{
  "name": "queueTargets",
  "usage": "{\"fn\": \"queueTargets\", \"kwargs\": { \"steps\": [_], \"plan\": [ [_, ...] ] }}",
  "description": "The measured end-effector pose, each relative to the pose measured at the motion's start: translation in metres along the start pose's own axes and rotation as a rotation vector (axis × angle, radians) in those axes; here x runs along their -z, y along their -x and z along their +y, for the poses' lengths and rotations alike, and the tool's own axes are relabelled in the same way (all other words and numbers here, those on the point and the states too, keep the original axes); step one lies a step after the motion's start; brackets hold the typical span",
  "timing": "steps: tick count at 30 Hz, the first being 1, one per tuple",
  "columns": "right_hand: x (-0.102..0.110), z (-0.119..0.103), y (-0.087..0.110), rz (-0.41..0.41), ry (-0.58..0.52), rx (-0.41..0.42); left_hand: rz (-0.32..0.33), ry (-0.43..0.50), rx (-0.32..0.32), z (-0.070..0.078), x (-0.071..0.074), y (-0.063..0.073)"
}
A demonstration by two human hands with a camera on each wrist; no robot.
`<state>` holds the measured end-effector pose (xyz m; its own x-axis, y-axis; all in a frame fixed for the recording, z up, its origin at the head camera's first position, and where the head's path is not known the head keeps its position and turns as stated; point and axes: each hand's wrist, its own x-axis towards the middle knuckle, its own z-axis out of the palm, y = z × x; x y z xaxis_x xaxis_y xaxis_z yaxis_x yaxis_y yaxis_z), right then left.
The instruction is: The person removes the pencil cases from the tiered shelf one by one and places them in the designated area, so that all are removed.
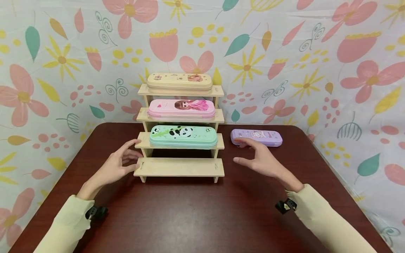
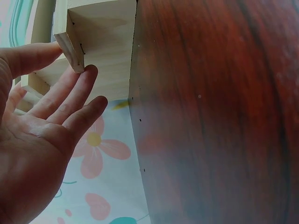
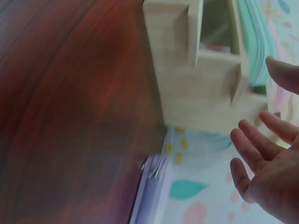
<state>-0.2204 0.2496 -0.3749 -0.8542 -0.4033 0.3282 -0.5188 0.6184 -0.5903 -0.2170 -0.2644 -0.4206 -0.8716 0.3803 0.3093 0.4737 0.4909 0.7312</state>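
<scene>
A stepped wooden rack [image 1: 178,166] stands on the table. Its upper three tiers each bear a pencil case: cream [image 1: 179,84] on top, pink with a doll picture [image 1: 167,107] below, then mint green with pandas [image 1: 202,136]. The lowest tier is bare. At the rack's left end, my left hand [image 1: 114,167] has its thumb and fingers spread, with fingertips at the shelf edges [image 2: 70,49]; firm contact is hard to judge. To the rack's right, my right hand [image 1: 264,160] hovers with parted fingers, holding nothing. Just beyond it lies a purple pencil case [image 1: 269,137], partly covered by that hand in the head view.
Under everything is a dark reddish-brown table [image 1: 183,218]. A flower-printed cloth [image 1: 269,80] hangs close behind its back edge and along the sides. Each wrist wears a black strap with a small device [image 1: 96,212].
</scene>
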Motion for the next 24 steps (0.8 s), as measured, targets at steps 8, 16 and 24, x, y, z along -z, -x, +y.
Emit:
{"fn": "queueTargets", "kwargs": {
  "steps": [8,16,24],
  "plan": [
    [-0.019,-0.026,-0.027,0.004,-0.054,0.023,-0.001,0.006,0.013,0.000,0.000,0.000],
    [-0.028,-0.038,-0.054,0.006,-0.065,0.040,-0.003,0.011,0.023,0.000,0.000,-0.001],
    [-0.036,-0.043,-0.068,0.001,-0.043,0.030,-0.010,0.016,0.030,-0.001,0.000,-0.001]
  ]
}}
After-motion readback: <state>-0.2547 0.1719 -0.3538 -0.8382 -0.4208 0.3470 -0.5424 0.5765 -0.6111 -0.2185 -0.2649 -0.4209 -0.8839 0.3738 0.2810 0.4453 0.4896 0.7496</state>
